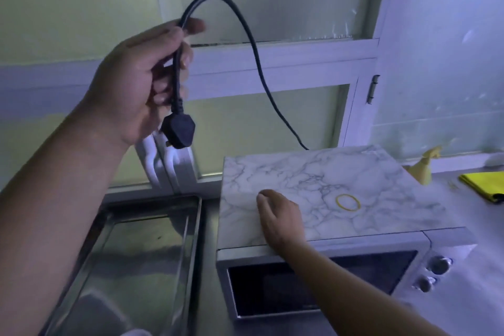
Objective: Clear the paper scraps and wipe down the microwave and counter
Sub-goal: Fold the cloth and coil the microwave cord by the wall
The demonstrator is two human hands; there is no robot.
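A silver microwave point(409, 248) with a marble-patterned top point(313, 172) stands on the counter point(477, 226). My left hand point(136, 82) is raised above and left of it and grips the microwave's black power cord point(256, 57). The plug point(178, 131) hangs below my fingers. The cord arcs up and drops behind the microwave. My right hand point(281, 215) rests flat on the front left of the marble top, fingers relaxed. A yellow rubber band point(348, 202) lies on the top to the right of that hand. No paper scraps show.
A steel sink point(141, 254) sits left of the microwave. A yellow spray bottle point(424, 169) and a yellow cloth point(482, 183) lie on the counter at the right. A frosted window with white frames point(272, 60) runs behind, with a wall at the right.
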